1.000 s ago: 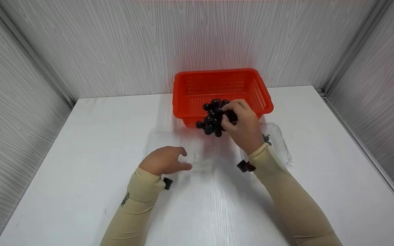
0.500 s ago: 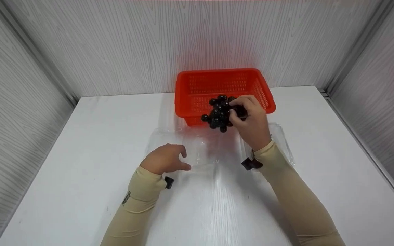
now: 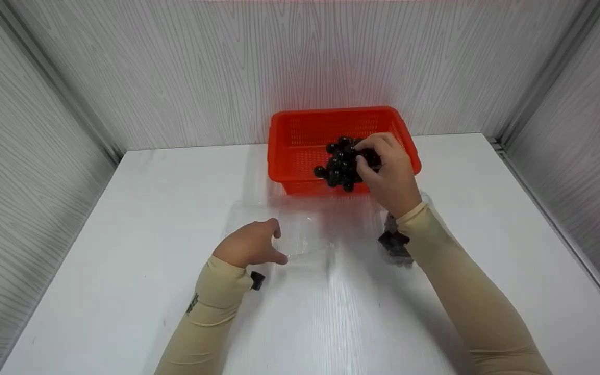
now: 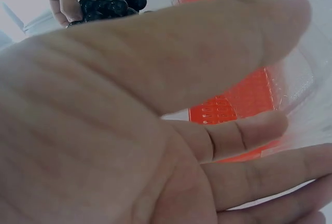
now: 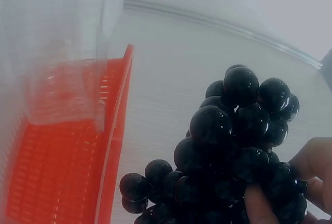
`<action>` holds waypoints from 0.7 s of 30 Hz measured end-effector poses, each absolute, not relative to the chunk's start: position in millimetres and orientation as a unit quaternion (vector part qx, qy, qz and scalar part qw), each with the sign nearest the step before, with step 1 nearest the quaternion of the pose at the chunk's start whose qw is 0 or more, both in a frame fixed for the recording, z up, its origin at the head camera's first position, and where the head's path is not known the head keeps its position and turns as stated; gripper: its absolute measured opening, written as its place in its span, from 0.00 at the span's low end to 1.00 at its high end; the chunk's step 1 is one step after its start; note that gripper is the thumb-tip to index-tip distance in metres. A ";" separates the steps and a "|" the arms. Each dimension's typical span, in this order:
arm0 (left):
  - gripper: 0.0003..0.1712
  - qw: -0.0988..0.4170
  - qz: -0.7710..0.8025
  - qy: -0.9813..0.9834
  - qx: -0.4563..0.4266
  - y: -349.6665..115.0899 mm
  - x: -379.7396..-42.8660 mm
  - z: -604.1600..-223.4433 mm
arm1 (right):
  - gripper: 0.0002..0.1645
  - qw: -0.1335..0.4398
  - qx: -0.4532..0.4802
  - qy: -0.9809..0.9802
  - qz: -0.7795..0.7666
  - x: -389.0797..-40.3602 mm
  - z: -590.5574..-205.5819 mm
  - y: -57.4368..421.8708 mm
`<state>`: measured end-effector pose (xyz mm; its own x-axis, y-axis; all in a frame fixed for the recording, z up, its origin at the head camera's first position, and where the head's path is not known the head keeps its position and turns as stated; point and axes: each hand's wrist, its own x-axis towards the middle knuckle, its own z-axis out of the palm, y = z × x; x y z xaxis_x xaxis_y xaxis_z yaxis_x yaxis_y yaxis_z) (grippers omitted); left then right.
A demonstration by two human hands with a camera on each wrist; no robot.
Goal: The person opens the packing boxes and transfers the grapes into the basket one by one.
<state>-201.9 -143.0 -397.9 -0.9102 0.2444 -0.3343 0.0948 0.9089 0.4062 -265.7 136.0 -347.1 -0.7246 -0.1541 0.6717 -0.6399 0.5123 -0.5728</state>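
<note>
A bunch of dark grapes [image 3: 337, 165] hangs from my right hand [image 3: 391, 174], pinched between thumb and fingers. In the head view it overlaps the front of a red plastic basket [image 3: 275, 169]; in the right wrist view the grapes [image 5: 210, 128] fill the lower middle, to the right of the basket [image 5: 116, 130]. My left hand [image 3: 250, 244] is at the left side of a clear plastic container [image 3: 308, 232], its thumb and index finger spread apart with nothing between them. The left wrist view shows the thumb [image 4: 207, 47] stretched out across the picture.
The red basket stands against the grey wood-grain back wall [image 3: 201, 78]. More clear plastic lies under my right wrist, partly hidden by the forearm. A small black wrist camera [image 3: 395, 244] hangs below the right sleeve. Grey panels border the white table [image 3: 185, 192] on both sides.
My right hand has moved up and slightly right with the grapes, bringing them further over the basket's front in the head view. The left hand has stayed almost in place.
</note>
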 end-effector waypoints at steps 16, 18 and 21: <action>0.43 0.164 0.204 0.958 0.114 -140.5 -205.2 -404.3 | 0.08 0.265 0.217 -0.852 0.396 -288.8 -338.9 147.4; 0.43 0.164 0.201 0.959 0.118 -140.1 -205.4 -403.9 | 0.09 0.263 0.212 -0.854 0.395 -292.4 -337.9 149.3; 0.42 0.163 0.199 0.958 0.123 -138.9 -205.8 -402.8 | 0.09 0.256 0.203 -0.861 0.389 -296.9 -336.3 152.8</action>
